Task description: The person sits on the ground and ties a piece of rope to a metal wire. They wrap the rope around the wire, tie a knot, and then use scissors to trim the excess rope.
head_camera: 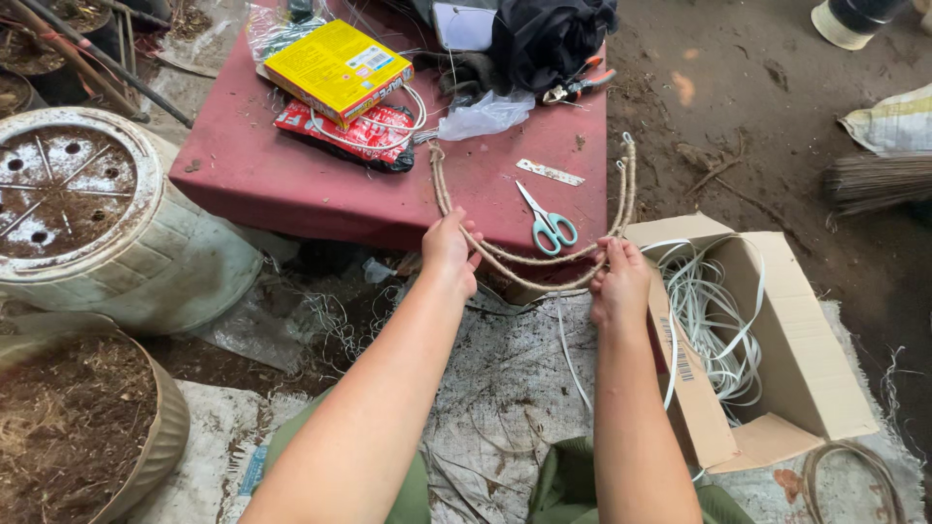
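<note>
A U-shaped hoop wrapped in brown twine (pixel 532 260) lies with its two ends resting on the red-covered low table (pixel 291 184). My left hand (pixel 449 250) grips the hoop's left side near the table's front edge. My right hand (pixel 619 281) grips the hoop's lower right curve, just beside a cardboard box (pixel 777 330). A second, similar strand runs alongside the hoop between my hands. Teal-handled scissors (pixel 546 221) lie on the table inside the hoop's curve, apart from both hands.
The cardboard box holds white plastic strips (pixel 714 320). On the table lie a yellow box (pixel 337 68), a red packet (pixel 354 131), a metal ruler (pixel 550 173), pliers (pixel 580 87) and dark cloth (pixel 549 39). Soil-filled pots (pixel 68 194) stand left. Another twine hoop (pixel 854 475) lies bottom right.
</note>
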